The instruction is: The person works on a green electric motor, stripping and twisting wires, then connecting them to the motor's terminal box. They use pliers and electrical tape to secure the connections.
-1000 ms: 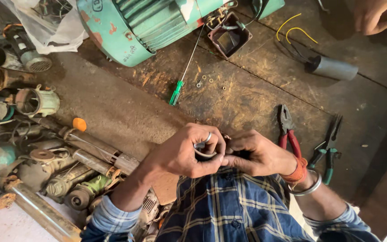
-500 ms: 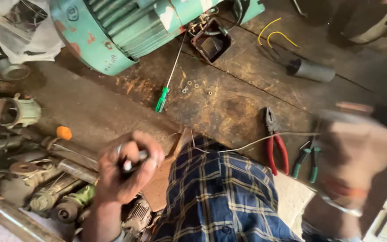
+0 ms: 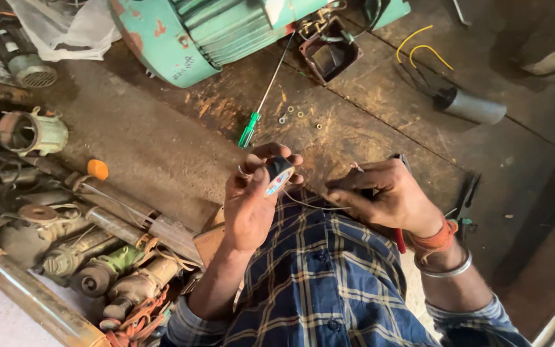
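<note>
Pinched between my left hand's [image 3: 252, 199] thumb and fingertips, a small dark roll of tape [image 3: 279, 175] sits just above the middle of the frame, its round printed face turned toward the camera and its axis pointing roughly up at me. My left hand is raised, palm toward my chest, a ring on one finger, forearm running down to the lower middle. My right hand [image 3: 387, 196] lies just right of the roll, at about the same height, fingers curled and pressed together; a thin pale wire [image 3: 306, 204] runs from below the roll across to it, though what exactly those fingers pinch I cannot tell. So the roll lies left of my right hand, near but apart, and the left hand has it.

Beyond my hands, on the worn wooden bench [image 3: 162, 154], a green-handled screwdriver [image 3: 264, 96] points from the centre up toward the green motor [image 3: 200, 32] at top. Washers [image 3: 300, 115] lie scattered beside it. Rusty parts [image 3: 65, 244] crowd the left edge.
</note>
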